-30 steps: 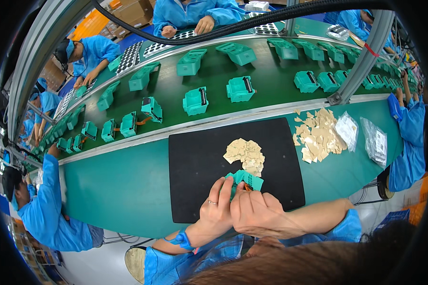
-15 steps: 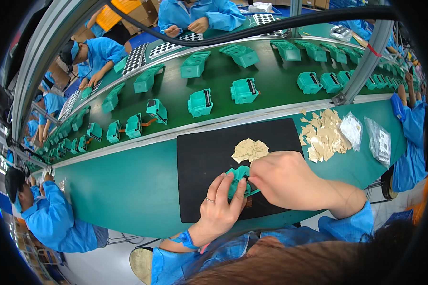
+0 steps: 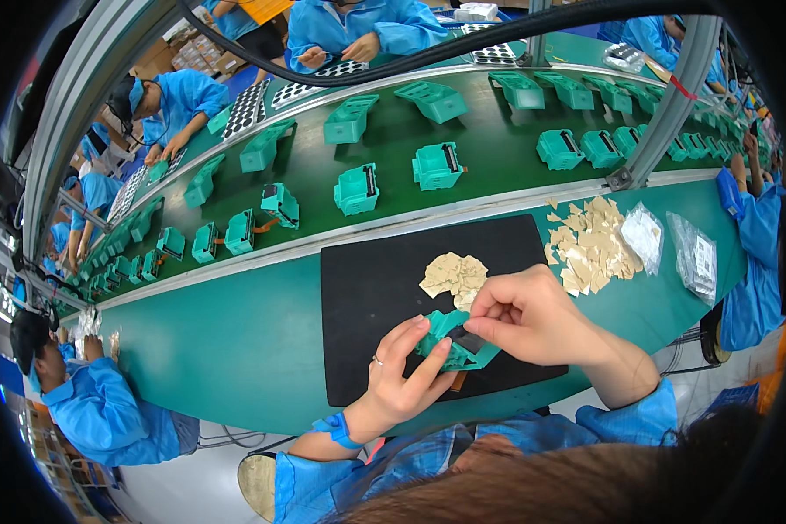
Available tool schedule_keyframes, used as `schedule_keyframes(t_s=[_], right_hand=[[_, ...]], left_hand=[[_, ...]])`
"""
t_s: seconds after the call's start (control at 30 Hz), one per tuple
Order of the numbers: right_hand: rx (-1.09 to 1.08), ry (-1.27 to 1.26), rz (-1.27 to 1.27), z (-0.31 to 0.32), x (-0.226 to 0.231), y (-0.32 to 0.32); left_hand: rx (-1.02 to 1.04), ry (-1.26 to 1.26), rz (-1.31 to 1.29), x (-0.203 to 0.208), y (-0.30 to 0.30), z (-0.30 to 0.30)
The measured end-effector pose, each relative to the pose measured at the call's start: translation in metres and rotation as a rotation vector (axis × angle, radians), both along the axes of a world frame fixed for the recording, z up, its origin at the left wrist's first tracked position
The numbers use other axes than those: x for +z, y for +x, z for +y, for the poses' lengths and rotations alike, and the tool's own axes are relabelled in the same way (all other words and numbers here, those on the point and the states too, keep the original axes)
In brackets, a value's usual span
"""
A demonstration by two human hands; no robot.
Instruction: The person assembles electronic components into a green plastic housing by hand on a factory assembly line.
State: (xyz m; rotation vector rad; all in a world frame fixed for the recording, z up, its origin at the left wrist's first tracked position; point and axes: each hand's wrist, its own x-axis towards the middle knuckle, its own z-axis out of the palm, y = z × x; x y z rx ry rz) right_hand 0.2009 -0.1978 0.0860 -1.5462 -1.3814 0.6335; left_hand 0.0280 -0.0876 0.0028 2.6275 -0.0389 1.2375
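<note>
My left hand [image 3: 402,375] grips a green plastic housing [image 3: 479,356] from its left side, thumb and fingers around it, above a black mat [image 3: 362,306]. A dark panel or opening shows in the housing's upper face. At its far right edge, my right hand [image 3: 537,321] has thumb and forefinger pinched together; whatever lies between the fingertips is too small to make out. Just beyond the housing, a cluster of beige paper-like pieces [image 3: 454,275] lies on the mat. A bit of orange-brown flat cable [image 3: 459,381] sticks out below the housing.
A pile of beige scraps [image 3: 594,249] and two clear plastic bags [image 3: 642,237] lie right of the mat. Past a metal rail, a green conveyor [image 3: 306,188] carries rows of green housings and covers. A metal post [image 3: 664,113] rises at the right. Co-workers sit around the line.
My right hand has drawn back slightly, its fingers now less curled over the housing. The housing has tilted and shows more of its dark face. Parts on the conveyor have shifted a little left.
</note>
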Motion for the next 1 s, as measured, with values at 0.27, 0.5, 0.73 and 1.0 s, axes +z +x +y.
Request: schedule_keyframes(t_s=[0.27,0.5,0.73,1.0], right_hand=[[0.049,-0.137,0.338,-0.003,-0.008,0.006],[0.078,-0.157,0.317,-0.008,-0.006,0.004],[0.075,-0.137,0.324,-0.012,-0.008,0.006],[0.077,-0.140,0.306,-0.017,-0.008,0.009]], left_hand=[[-0.138,-0.118,-0.013,-0.009,0.003,-0.002],[-0.148,-0.134,-0.150,-0.011,0.007,-0.004],[-0.160,-0.120,-0.160,-0.011,0.011,-0.007],[-0.160,-0.061,-0.089,-0.014,0.011,-0.007]])
